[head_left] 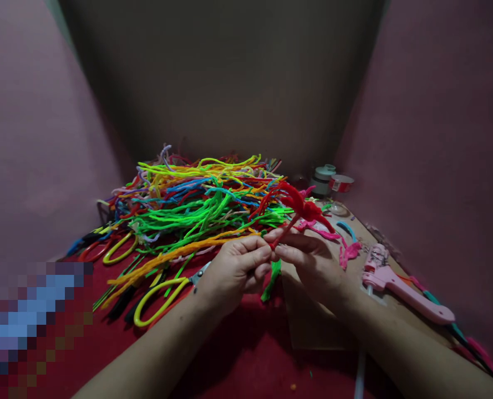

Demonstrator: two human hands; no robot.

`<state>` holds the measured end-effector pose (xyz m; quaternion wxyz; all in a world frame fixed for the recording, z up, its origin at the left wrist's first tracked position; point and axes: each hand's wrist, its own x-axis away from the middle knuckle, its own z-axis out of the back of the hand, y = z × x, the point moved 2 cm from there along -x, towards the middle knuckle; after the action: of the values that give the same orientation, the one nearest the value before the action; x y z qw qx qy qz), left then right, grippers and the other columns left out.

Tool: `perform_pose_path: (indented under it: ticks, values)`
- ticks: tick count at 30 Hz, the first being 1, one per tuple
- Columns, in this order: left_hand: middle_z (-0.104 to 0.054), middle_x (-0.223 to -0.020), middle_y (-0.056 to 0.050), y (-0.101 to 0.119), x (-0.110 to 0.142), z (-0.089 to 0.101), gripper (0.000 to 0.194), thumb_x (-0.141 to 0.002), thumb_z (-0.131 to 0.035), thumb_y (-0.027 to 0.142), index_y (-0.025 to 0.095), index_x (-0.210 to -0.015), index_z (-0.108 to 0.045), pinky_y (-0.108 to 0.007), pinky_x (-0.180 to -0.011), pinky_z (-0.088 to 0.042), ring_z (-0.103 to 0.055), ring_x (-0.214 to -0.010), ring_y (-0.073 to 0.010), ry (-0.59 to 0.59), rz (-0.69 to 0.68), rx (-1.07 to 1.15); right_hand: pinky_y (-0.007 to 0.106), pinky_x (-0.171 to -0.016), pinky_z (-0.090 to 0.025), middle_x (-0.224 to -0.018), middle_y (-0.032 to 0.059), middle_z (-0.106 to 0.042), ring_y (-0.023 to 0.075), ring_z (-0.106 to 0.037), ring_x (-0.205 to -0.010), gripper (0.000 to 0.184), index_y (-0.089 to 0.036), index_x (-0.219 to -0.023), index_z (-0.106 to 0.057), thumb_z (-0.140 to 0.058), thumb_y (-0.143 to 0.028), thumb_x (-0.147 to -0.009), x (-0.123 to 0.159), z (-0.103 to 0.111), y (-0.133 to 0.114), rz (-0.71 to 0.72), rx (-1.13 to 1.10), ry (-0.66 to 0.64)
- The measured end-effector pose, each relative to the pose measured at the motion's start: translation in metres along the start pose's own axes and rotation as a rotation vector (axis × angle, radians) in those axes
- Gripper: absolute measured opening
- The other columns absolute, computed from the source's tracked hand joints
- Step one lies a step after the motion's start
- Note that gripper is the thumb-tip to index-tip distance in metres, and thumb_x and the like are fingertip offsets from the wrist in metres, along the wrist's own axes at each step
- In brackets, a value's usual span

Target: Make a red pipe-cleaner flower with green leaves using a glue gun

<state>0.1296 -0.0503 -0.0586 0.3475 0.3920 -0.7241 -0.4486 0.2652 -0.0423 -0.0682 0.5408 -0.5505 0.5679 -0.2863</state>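
Between my two hands is a red pipe cleaner piece (302, 208), with looped, petal-like strands at its top and a thin stem running down to my fingers. My left hand (246, 263) pinches the lower end of that stem between thumb and fingertips. Close against it, my right hand (306, 255) pinches the same stem, its fingers curled. The very tip of the stem is partly hidden by my fingertips. Just below my hands hangs or lies a green fuzzy piece (274, 280); I cannot tell what it rests on.
A large heap of coloured pipe cleaners (188, 210) lies behind my hands. Yellow-handled scissors (158, 302) are beside my left forearm. To the right, a pink glue gun (408, 291) and pink fuzzy pieces (349, 252) lie on a board (321, 332). A jar (323, 178) and tape roll (341, 183) stand behind.
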Motion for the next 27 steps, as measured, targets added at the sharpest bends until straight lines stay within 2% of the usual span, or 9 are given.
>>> perform_pose_path:
  ticks: [5, 9, 15, 19, 22, 27]
  values:
    - [-0.038, -0.047, 0.009, -0.0021, -0.0005, 0.0012, 0.015, -0.085, -0.051, 0.026, 0.015, -0.075, -0.052, -0.014, -0.035, -0.015, -0.015, -0.032, 0.0011, -0.146, 0.053, 0.133, 0.031, -0.081, -0.044, -0.075, -0.002, -0.068, 0.0142, -0.059, -0.076, 0.018, -0.027, -0.081, -0.073, -0.064, -0.014, -0.073, 0.0032, -0.0009, 0.0004, -0.048, -0.117, -0.039]
    - [-0.038, -0.048, 0.009, -0.0045, -0.0011, -0.0001, 0.012, -0.086, -0.048, 0.023, 0.014, -0.08, -0.054, -0.013, -0.032, -0.018, -0.013, -0.031, 0.0011, -0.18, 0.064, 0.225, 0.03, -0.08, -0.044, -0.071, -0.0023, -0.066, 0.0135, -0.058, -0.073, 0.018, -0.026, -0.081, -0.073, -0.063, -0.013, -0.073, 0.0037, -0.0002, -0.0004, -0.063, -0.154, -0.043]
    - [-0.037, -0.048, 0.009, -0.0066, -0.0006, -0.0025, 0.013, -0.088, -0.045, 0.017, 0.012, -0.081, -0.055, -0.011, -0.029, -0.017, -0.01, -0.03, 0.0011, -0.21, 0.091, 0.346, 0.029, -0.076, -0.043, -0.071, -0.0023, -0.065, 0.0126, -0.057, -0.069, 0.022, -0.026, -0.087, -0.073, -0.062, -0.011, -0.074, 0.0016, 0.0013, 0.0054, -0.007, -0.186, -0.074]
    - [-0.036, -0.047, 0.009, -0.0078, -0.0003, -0.0028, 0.017, -0.089, -0.042, 0.019, 0.012, -0.078, -0.054, -0.011, -0.03, -0.018, -0.01, -0.03, 0.0011, -0.2, 0.085, 0.337, 0.031, -0.08, -0.044, -0.074, -0.0017, -0.067, 0.0134, -0.058, -0.072, 0.02, -0.026, -0.086, -0.073, -0.064, -0.013, -0.073, 0.0018, 0.0005, 0.0057, -0.045, -0.189, -0.047]
    - [-0.037, -0.046, 0.009, -0.008, -0.001, -0.0032, 0.017, -0.088, -0.044, 0.021, 0.013, -0.075, -0.052, -0.013, -0.032, -0.021, -0.013, -0.03, 0.0007, -0.17, 0.012, 0.278, 0.032, -0.083, -0.044, -0.078, -0.001, -0.069, 0.0151, -0.06, -0.078, 0.014, -0.025, -0.078, -0.074, -0.069, -0.016, -0.068, 0.0007, 0.0011, 0.0048, -0.061, -0.134, 0.02]
    - [-0.036, -0.046, 0.01, -0.0089, -0.002, -0.0045, 0.018, -0.086, -0.048, 0.025, 0.016, -0.07, -0.047, -0.014, -0.033, -0.017, -0.013, -0.031, -0.0002, -0.108, -0.032, 0.203, 0.029, -0.077, -0.046, -0.078, -0.0023, -0.069, 0.0143, -0.06, -0.078, 0.012, -0.026, -0.075, -0.073, -0.073, -0.019, -0.064, -0.0012, 0.0041, 0.0063, -0.042, -0.066, 0.08]
